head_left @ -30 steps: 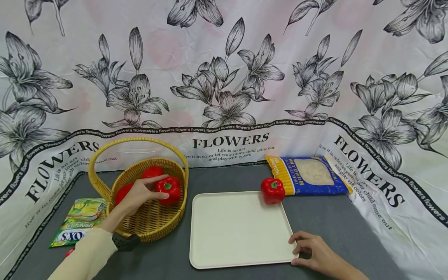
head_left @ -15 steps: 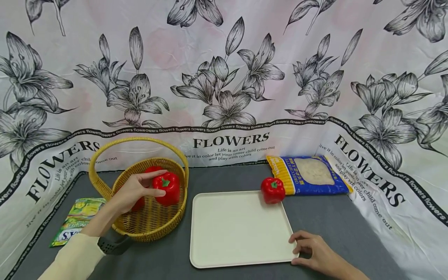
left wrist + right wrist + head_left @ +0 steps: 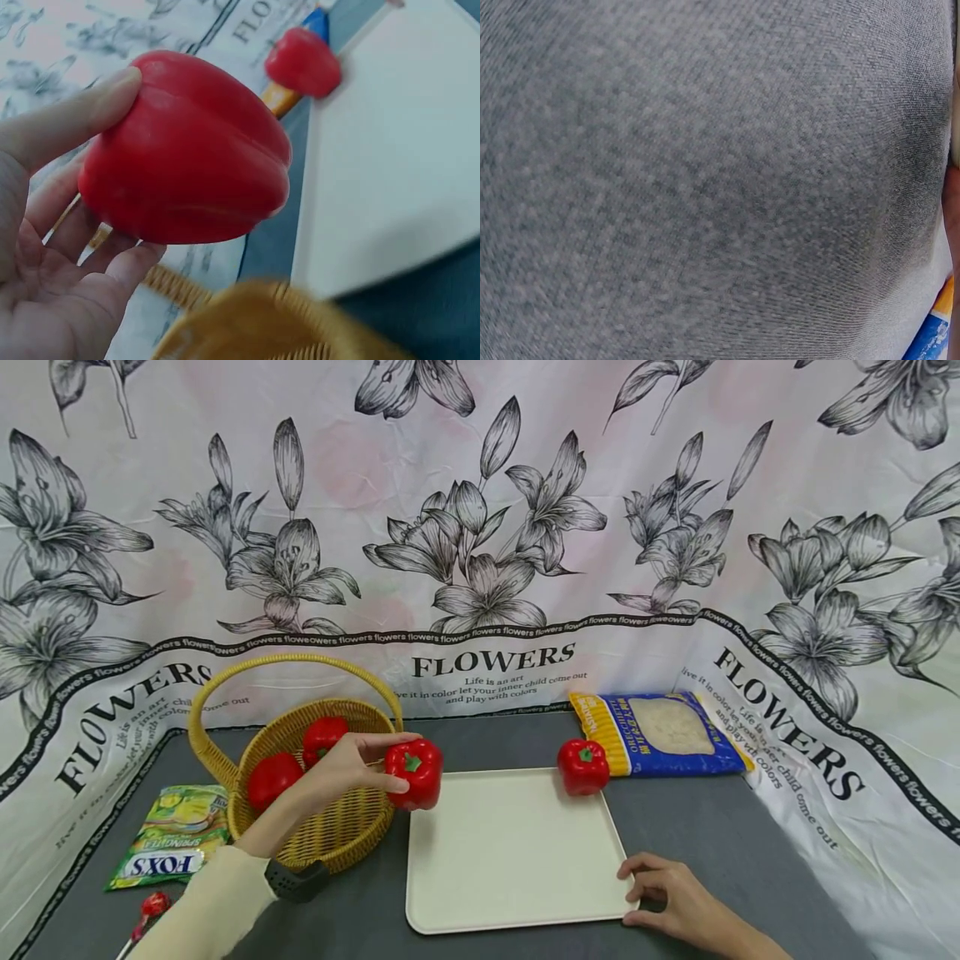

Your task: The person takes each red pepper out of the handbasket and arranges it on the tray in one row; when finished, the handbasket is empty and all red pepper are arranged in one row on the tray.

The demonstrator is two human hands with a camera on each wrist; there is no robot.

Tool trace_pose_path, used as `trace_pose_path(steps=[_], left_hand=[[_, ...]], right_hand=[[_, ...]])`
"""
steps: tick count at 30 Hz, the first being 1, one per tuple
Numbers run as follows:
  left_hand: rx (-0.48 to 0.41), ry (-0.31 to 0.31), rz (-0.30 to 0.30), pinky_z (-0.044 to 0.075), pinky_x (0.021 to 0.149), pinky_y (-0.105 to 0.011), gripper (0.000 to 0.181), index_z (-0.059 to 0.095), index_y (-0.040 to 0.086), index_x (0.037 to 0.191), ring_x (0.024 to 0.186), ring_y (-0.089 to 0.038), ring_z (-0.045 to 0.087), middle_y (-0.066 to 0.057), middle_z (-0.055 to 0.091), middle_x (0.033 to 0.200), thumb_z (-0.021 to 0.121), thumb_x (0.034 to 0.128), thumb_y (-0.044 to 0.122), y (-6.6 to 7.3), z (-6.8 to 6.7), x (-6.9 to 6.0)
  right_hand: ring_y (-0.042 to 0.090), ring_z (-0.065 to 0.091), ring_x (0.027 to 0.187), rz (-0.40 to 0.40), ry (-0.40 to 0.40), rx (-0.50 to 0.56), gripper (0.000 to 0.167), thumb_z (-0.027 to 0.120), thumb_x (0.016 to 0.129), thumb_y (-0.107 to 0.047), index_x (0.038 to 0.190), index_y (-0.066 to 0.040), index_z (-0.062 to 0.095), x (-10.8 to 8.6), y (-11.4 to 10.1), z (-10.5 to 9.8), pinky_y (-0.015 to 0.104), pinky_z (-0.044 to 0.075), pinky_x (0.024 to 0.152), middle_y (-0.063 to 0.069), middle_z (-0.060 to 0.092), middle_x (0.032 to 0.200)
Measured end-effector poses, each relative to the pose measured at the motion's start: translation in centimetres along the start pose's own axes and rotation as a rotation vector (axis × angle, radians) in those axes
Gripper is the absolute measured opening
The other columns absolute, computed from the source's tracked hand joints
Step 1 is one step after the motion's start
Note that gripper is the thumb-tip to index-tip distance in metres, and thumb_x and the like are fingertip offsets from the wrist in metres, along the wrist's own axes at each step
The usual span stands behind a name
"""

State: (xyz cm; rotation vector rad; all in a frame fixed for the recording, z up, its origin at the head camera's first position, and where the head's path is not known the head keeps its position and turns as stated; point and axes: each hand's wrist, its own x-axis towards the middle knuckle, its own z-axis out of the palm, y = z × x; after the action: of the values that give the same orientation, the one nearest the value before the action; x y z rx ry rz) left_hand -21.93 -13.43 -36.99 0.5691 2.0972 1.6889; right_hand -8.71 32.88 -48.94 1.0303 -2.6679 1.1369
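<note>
Since the earlier frame, the glossy red bell pepper with a green stem [image 3: 415, 774] has travelled rightward out of the round yellow wicker basket [image 3: 341, 852]. I read the left hand [image 3: 351, 770] as pinching it between thumb and fingers, raised across the gap between the basket's right rim and the far left corner of the cream rectangular tray [image 3: 517, 860]. The right hand [image 3: 675, 895], well apart, grips the tray's near right corner. I note a broad stretch of tray surface spanning from the held pepper to a second red pepper [image 3: 583, 767] at the far right corner, just beside the blue-and-yellow pasta packet [image 3: 660, 735]. A narrow strip of dark grey cloth [image 3: 386, 868] separates basket and tray edges.
</note>
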Motion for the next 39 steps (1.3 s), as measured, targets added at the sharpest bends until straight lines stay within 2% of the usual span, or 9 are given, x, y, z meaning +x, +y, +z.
trace_pose_path(steps=[5, 8, 15, 21, 25, 33, 39], left_hand=[[-0.023, -0.061, 0.053, 0.054, 0.084, -0.040, 0.059, 0.055, 0.001, 0.134, 0.113, -0.032, 0.053, -0.019, 0.057, 0.129, 0.076, 0.0791, 0.007, -0.2, 2.9, 2.3], [-0.025, -0.069, 0.066, 0.055, 0.084, -0.039, 0.057, 0.056, 0.000, 0.132, 0.110, -0.029, 0.056, -0.019, 0.058, 0.127, 0.076, 0.0792, 0.006, -0.8, 4.7, 3.7], [-0.029, -0.008, -0.001, 0.055, 0.084, -0.037, 0.055, 0.060, 0.004, 0.129, 0.106, -0.026, 0.058, -0.016, 0.061, 0.125, 0.078, 0.0773, 0.006, -2.6, 7.6, 6.8], [-0.015, 0.039, -0.042, 0.052, 0.089, -0.039, 0.055, 0.063, 0.008, 0.127, 0.108, -0.025, 0.057, -0.012, 0.062, 0.124, 0.080, 0.0747, 0.009, -3.9, 8.4, 8.4], [-0.011, 0.044, -0.036, 0.050, 0.091, -0.039, 0.055, 0.063, 0.012, 0.128, 0.109, -0.025, 0.057, -0.008, 0.063, 0.124, 0.080, 0.0753, 0.012, -4.3, 8.6, 9.3], [-0.013, -0.025, 0.018, 0.050, 0.090, -0.036, 0.057, 0.061, 0.013, 0.132, 0.111, -0.023, 0.056, -0.007, 0.062, 0.126, 0.079, 0.0772, 0.013, -4.5, 9.7, 11.4], [0.007, -0.056, 0.034, 0.051, 0.089, -0.034, 0.058, 0.060, 0.014, 0.132, 0.110, -0.021, 0.056, -0.005, 0.063, 0.123, 0.080, 0.0772, 0.016, -4.6, 10.5, 12.5]], right_hand=[[0.009, 0.058, 0.086, -0.001, 0.003, -0.001, 0.013, 0.079, 0.079, -0.024, 0.080, -0.022, 0.066, 0.1, 0.0, 0.0, 0.015, 0.052, 0.066, 0.001, 0.060, 0.100], [0.010, 0.058, 0.086, -0.014, 0.006, -0.004, 0.013, 0.079, 0.079, -0.023, 0.079, -0.022, 0.066, 0.1, -0.1, 0.0, 0.014, 0.051, 0.066, 0.002, 0.060, 0.100], [0.011, 0.058, 0.087, 0.009, -0.008, 0.015, 0.012, 0.078, 0.080, -0.024, 0.081, -0.022, 0.067, -0.1, 0.0, 0.0, 0.016, 0.053, 0.067, 0.003, 0.060, 0.102], [0.010, 0.058, 0.086, 0.023, -0.012, 0.019, 0.011, 0.078, 0.081, -0.024, 0.081, -0.022, 0.067, -0.1, -0.1, 0.0, 0.018, 0.054, 0.065, 0.003, 0.060, 0.102], [0.010, 0.058, 0.087, 0.031, -0.019, 0.028, 0.011, 0.077, 0.081, -0.025, 0.081, -0.021, 0.067, 0.0, -0.1, -0.1, 0.019, 0.054, 0.065, 0.003, 0.060, 0.102], [0.011, 0.058, 0.087, 0.027, -0.020, 0.036, 0.011, 0.077, 0.081, -0.025, 0.081, -0.021, 0.067, -0.1, 0.0, -0.1, 0.019, 0.054, 0.065, 0.004, 0.060, 0.102], [0.012, 0.058, 0.087, 0.032, -0.016, 0.034, 0.011, 0.077, 0.081, -0.025, 0.081, -0.021, 0.066, -0.1, 0.0, 0.0, 0.019, 0.055, 0.066, 0.003, 0.060, 0.102]])
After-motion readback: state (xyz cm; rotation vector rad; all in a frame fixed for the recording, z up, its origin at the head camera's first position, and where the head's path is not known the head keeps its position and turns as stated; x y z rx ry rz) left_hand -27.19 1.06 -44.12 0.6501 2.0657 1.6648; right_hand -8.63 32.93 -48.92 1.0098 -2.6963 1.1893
